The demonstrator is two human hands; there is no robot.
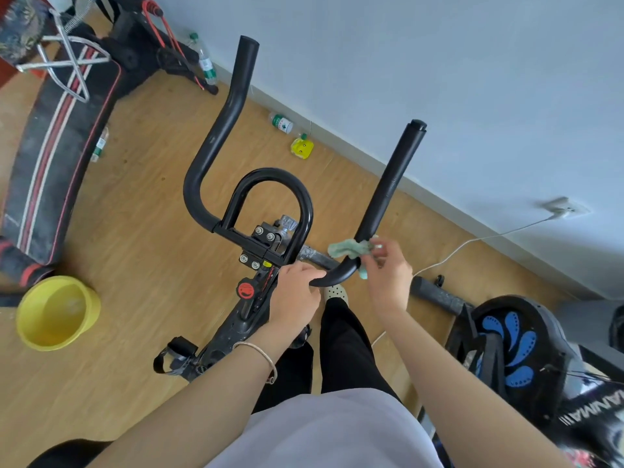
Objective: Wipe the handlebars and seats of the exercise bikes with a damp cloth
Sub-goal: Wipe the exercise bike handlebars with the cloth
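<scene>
Stands over the exercise bike (236,319), looking down on its black handlebars (216,136). Grips the near bend of the bar with the left hand (297,295), fingers curled over the tube just right of the bolted stem clamp (260,244). Wears a thin bracelet (260,352) on that wrist.

Pinches a pale green cloth (347,249) with the right hand (388,275), thumb and fingertips closed on the crumpled fabric. Presses the cloth against the base of the right horn (388,194), where the tube rises from the bend. Wraps part of it round the bar, with a tail hanging down on the near side.

Farther off, the left horn (241,72) and the inner loop (270,173), both apart from the hands and pointing toward the far wall. Below the clamp, a red knob (246,289); nearer and to the left, a strapped pedal (175,352).

On the wooden floor at the left, a yellow bucket (57,312), just beside a black padded bench (57,157) with red and white stripes. Along the foot of the far wall, plastic bottles (282,122) and a yellow pouch (301,148). At the right, a second machine (513,339) with blue pads, and a white cable (472,241) running to a wall socket (564,207).
</scene>
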